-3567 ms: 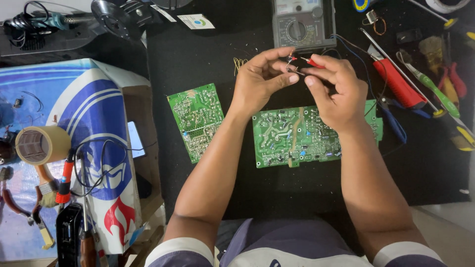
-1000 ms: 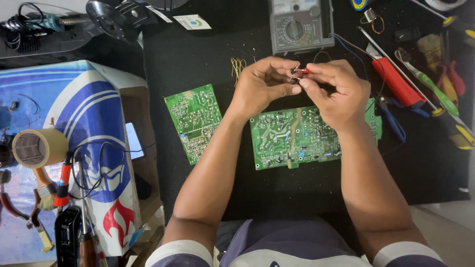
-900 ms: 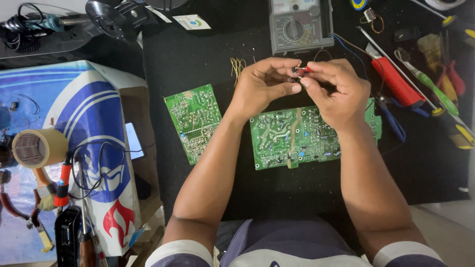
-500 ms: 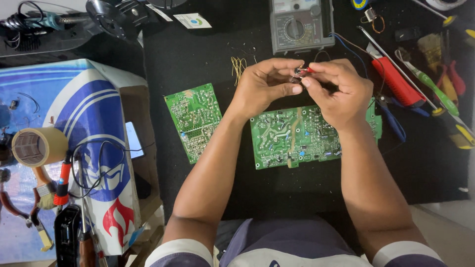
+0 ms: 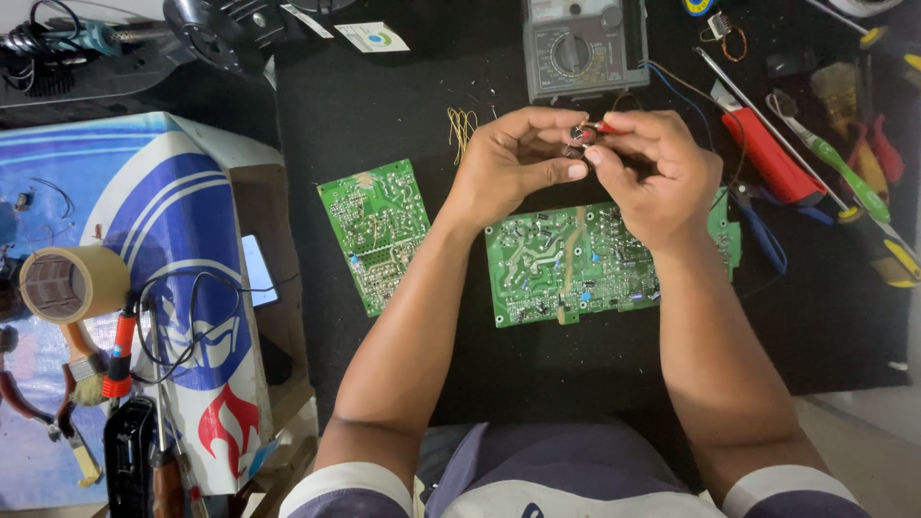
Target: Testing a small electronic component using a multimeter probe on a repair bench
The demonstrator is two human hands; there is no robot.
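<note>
Two green printed circuit boards lie solder-side up on the black work mat (image 5: pixel 384 96), which takes up most of the bench. The larger rectangular green board (image 5: pixel 566 264) sits directly below the hands; the smaller green board (image 5: pixel 376 230) lies tilted to its left, well apart from it. Left of the mat stands a blue-and-white printed box (image 5: pixel 144 230), with a roll of tan tape (image 5: pixel 69 283) beside it. At the top edge rests a grey analog multimeter (image 5: pixel 583 43), its dial facing up. To the right lie a red-handled tool (image 5: pixel 772 153) and a green-handled screwdriver (image 5: pixel 844 177).

Both hands are raised together above the larger board, fingertips nearly meeting. The left hand (image 5: pixel 513 158) pinches a small metallic component (image 5: pixel 580 137) between thumb and forefinger; the right hand (image 5: pixel 657 177) grips a thin red-tipped probe (image 5: pixel 604 126) and brings its end against that component. Whether the tip actually touches a lead is too small to tell. A little bundle of yellowish wire leads (image 5: pixel 461 125) lies on the mat just left of the left hand.

As a judgement, the work looks mid-way: the small part is off the board and being checked, while both boards lie untouched, with nothing being fitted to them.
</note>
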